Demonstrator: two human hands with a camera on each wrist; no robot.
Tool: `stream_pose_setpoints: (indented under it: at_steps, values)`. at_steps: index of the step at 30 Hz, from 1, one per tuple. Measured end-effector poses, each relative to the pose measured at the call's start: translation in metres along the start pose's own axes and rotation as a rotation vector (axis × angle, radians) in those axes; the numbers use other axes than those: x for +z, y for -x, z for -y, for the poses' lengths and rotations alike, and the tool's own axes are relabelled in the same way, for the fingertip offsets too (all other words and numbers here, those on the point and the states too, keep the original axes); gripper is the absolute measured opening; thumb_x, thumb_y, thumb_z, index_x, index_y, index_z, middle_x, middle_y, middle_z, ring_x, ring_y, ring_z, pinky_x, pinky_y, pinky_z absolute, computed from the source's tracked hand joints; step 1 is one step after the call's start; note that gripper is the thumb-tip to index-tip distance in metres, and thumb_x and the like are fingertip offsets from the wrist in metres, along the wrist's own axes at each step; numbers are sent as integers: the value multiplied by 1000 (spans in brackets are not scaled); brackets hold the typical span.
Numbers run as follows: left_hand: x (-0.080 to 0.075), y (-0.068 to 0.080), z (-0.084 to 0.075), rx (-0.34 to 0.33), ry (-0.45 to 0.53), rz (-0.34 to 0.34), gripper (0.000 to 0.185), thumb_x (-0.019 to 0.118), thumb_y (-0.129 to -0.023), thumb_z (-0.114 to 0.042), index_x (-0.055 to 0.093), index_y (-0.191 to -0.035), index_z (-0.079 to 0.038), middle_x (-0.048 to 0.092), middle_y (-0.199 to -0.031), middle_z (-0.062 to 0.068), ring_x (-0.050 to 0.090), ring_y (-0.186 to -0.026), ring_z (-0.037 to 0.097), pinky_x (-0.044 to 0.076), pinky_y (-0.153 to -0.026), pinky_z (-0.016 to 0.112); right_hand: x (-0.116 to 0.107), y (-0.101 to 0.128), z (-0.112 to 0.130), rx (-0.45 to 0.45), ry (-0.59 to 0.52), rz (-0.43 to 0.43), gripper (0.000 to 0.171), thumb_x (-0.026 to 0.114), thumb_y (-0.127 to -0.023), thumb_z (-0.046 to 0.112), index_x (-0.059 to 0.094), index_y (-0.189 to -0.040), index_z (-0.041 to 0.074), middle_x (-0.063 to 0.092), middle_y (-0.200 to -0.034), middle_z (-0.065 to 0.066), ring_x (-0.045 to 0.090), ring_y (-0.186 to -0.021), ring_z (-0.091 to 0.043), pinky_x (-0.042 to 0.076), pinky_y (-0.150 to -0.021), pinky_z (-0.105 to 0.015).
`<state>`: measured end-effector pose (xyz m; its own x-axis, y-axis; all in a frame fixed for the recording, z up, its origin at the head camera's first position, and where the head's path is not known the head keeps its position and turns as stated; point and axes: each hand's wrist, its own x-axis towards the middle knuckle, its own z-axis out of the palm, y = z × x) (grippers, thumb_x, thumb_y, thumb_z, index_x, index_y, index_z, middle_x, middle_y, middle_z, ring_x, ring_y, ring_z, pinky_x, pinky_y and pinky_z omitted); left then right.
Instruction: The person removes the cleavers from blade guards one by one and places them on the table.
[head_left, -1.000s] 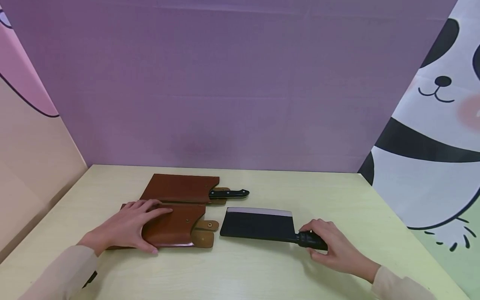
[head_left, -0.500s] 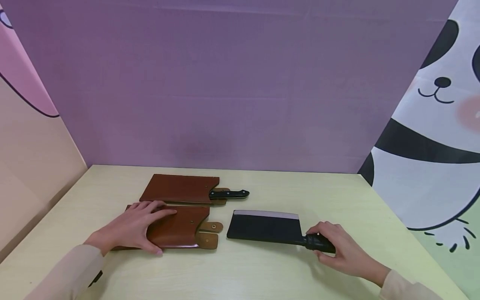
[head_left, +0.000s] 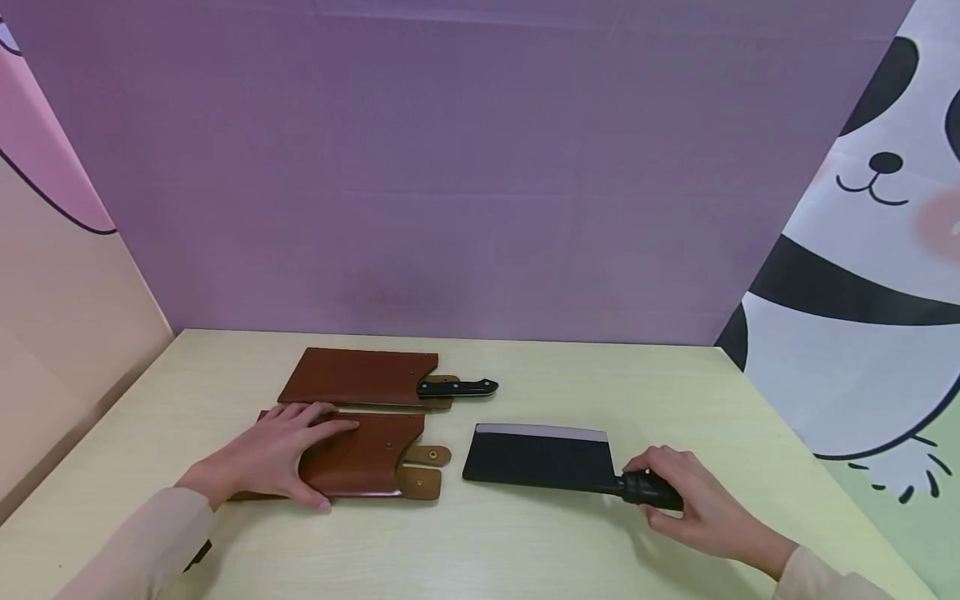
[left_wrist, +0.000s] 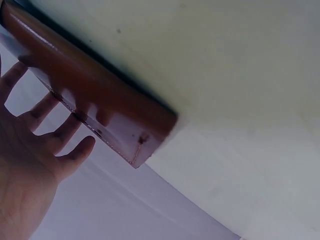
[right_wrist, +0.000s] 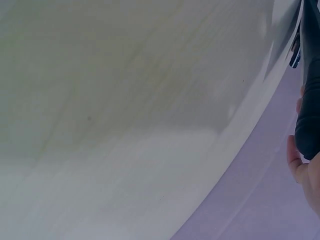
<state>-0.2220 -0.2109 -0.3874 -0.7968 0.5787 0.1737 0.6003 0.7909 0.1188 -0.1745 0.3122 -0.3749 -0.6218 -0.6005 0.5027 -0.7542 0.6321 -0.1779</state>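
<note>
My left hand (head_left: 270, 458) spans the near brown leather knife sheath (head_left: 375, 454), fingers at its far edge and thumb at its near edge. In the left wrist view, the fingertips reach the stitched edge of the sheath (left_wrist: 100, 100). Two tan straps (head_left: 420, 482) stick out from its right-hand mouth. My right hand (head_left: 693, 508) grips the black handle of a cleaver (head_left: 540, 458), close over the table. Its broad black blade has a silver cutting edge facing the back and points left toward the straps. The right wrist view catches only the handle (right_wrist: 310, 120) and part of the hand.
Behind the near sheath lies a second brown leather sheath (head_left: 360, 379), with a black riveted knife handle (head_left: 461, 388) sticking out to the right. The pale table (head_left: 600, 383) ends at a purple backdrop (head_left: 480, 183); a panda-printed panel (head_left: 855, 333) flanks it on the right.
The cleaver and my right hand have moved right and slightly nearer. My left hand and the near sheath have shifted a little to the right together. The far sheath has stayed put.
</note>
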Motion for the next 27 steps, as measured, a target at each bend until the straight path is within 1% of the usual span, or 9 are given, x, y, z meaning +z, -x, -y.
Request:
stream_pose_setpoints:
  at_steps: [5,9,17,24,27]
  values:
    - [1,-1,0,7,6,2,97,58,-54,-83,43,-135,-32,43,-133,4,40,-121,32,34,-91,60,-2,0,-1,27,-55,50,54,74,-60,-1,53,-104,22,55,-95,19,50,-83,3,34,-74,-26]
    - [1,-3,-1,10,9,12,97,59,-54,-82,43,-135,-31,42,-133,4,40,-121,33,34,-91,60,-2,1,-2,18,-86,73,54,73,-61,-2,53,-105,20,55,-95,18,50,-82,3,33,-73,-24]
    - [0,-4,-3,18,7,19,96,60,-54,-81,43,-135,-31,43,-133,4,40,-121,32,35,-91,60,-1,2,-7,16,-87,97,53,73,-62,-1,52,-105,20,55,-95,19,50,-82,4,33,-73,-25]
    - [1,-5,-2,20,12,28,96,60,-54,-80,43,-135,-31,43,-133,4,40,-122,31,34,-92,60,0,3,-10,20,-68,93,54,75,-61,1,52,-105,22,55,-97,20,51,-83,4,33,-74,-24]
    - [2,-4,-1,22,13,34,97,60,-55,-81,43,-135,-31,42,-133,3,41,-121,31,33,-92,60,1,2,-12,14,-82,85,55,76,-60,0,54,-105,21,56,-97,18,51,-83,2,31,-73,-25]
